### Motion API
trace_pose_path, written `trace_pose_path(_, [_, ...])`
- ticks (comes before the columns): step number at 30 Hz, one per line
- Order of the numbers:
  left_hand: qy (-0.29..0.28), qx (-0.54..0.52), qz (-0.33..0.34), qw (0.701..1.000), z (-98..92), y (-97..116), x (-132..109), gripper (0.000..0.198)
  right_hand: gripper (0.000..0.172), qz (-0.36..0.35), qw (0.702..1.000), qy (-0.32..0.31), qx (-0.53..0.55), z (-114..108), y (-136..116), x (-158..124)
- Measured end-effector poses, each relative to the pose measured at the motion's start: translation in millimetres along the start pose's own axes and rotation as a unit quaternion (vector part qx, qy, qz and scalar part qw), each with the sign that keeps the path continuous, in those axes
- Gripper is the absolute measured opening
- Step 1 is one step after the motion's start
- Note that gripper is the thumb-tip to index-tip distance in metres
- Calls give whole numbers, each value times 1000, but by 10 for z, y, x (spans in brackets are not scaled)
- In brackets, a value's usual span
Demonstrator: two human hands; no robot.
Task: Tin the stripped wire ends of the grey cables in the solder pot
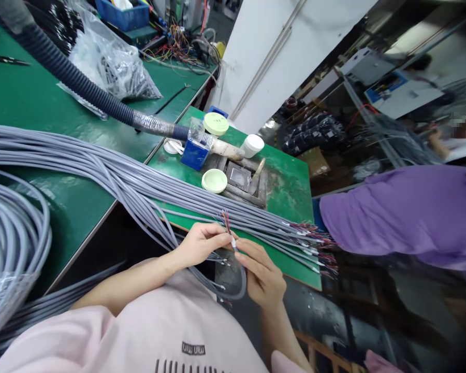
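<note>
Green bench (291,176), left hand (202,243) and right hand (262,274) pinching grey cable (242,287) end

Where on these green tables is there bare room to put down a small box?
Bare green lies between the black hose and the grey cable bundle, and right of the metal fixture on the small table. Crowded: the lids by the blue box, and the front edge with wire ends.
</note>
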State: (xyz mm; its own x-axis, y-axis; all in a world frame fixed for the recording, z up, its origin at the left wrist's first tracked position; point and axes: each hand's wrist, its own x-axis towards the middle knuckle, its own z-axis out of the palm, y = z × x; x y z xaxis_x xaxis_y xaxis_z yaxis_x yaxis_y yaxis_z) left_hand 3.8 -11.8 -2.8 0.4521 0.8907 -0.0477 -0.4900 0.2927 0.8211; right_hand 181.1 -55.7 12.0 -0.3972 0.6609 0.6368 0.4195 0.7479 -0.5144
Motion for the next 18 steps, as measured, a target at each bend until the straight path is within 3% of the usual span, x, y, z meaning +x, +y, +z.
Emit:
trace_pose_path(6, [40, 44, -8, 998, 33, -51, -15, 34, 39, 85, 996, 33, -1, 39, -65, -6])
trace_pose_path(11, [48, 84, 4, 995, 45, -52, -17, 30, 36, 176, 983, 17, -46, 94, -83, -43])
trace_pose_path(18, [65, 104, -1, 993, 27, -32, -36, 29, 34, 199, 979, 15, -35, 153, -114, -69])
